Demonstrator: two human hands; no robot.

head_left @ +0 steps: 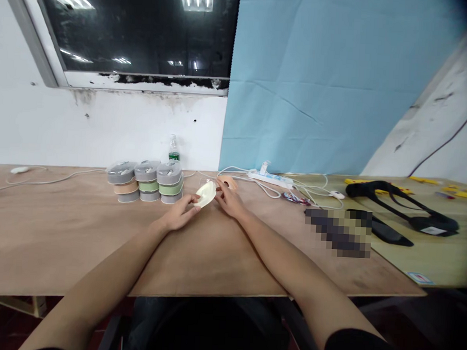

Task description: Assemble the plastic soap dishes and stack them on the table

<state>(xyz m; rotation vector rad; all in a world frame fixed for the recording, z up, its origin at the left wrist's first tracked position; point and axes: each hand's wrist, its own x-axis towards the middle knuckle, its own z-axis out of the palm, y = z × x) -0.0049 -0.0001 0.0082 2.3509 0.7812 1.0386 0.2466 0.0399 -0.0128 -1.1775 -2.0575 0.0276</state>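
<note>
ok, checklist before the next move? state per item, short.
1. Pale yellow piece held: ok, left hand pinches its left edge, right hand is at its right edge.
2. Pale yellow piece undamaged: cannot tell, too small and partly covered by fingers.
3. Orange piece clear of the right hand: cannot tell, it lies just beyond and is partly hidden.
4. Three container stacks upright: ok, left of the hands.
5. Bottle standing: ok, against the wall behind the stacks.
6. White cables tidy: not ok, loose loops around the power strip.
</note>
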